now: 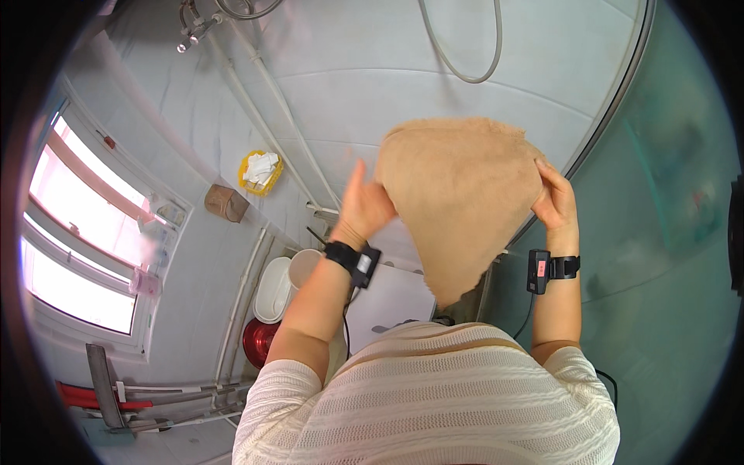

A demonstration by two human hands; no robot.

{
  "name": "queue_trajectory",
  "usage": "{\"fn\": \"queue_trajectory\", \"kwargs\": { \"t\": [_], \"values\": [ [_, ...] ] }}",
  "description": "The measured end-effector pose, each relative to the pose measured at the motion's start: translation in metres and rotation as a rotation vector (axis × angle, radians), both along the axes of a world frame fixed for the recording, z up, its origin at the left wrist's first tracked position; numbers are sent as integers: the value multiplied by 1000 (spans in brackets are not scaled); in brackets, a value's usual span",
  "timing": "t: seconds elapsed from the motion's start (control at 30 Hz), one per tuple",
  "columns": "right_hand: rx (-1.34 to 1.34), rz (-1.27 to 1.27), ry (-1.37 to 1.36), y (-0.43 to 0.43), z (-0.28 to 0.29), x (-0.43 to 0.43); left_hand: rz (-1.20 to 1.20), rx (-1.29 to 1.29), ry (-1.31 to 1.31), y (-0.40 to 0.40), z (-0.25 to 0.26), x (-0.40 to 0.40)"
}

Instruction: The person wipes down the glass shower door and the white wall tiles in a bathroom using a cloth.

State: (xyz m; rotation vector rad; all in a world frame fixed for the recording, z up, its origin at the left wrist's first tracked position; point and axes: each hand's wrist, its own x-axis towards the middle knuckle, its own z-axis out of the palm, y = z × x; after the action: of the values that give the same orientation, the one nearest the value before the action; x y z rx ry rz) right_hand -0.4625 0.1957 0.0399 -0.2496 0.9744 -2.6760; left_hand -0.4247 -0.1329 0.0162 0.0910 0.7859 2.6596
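A tan, suede-like cloth (459,197) hangs spread out in front of me, narrowing to a ragged lower corner. My right hand (557,197) grips its right edge, thumb in front, the other fingers partly hidden. At the left edge, my left hand (367,203) is blurred, with its thumb raised and apart from the cloth. Its fingertips pass behind the fabric, so whether they hold it does not show. Below the cloth is a white flat-topped object (389,308), partly covered by the cloth and my body.
Left of my arm stand a white basin (273,290), a pale bucket (304,267) and a red basin (258,343). A yellow basket (260,173) with white paper hangs on the tiled wall. Pipes (279,104) run down it. Frosted glass (651,279) stands close on the right.
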Motion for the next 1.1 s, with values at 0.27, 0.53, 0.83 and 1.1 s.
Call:
{"fn": "queue_trajectory", "kwargs": {
  "t": [0.27,0.53,0.83,1.1],
  "values": [
    [454,-122,-15,11,-16,-3,-70,-193,-212,14,-36,12],
    [1501,-610,153,34,-59,-20,83,-989,3,-5,-38,5],
    [1466,-814,270,27,-44,-13,419,-1011,-85,-5,-32,3],
    [730,-752,222,18,-42,-12,686,-911,38,-10,-22,3]
  ]
}}
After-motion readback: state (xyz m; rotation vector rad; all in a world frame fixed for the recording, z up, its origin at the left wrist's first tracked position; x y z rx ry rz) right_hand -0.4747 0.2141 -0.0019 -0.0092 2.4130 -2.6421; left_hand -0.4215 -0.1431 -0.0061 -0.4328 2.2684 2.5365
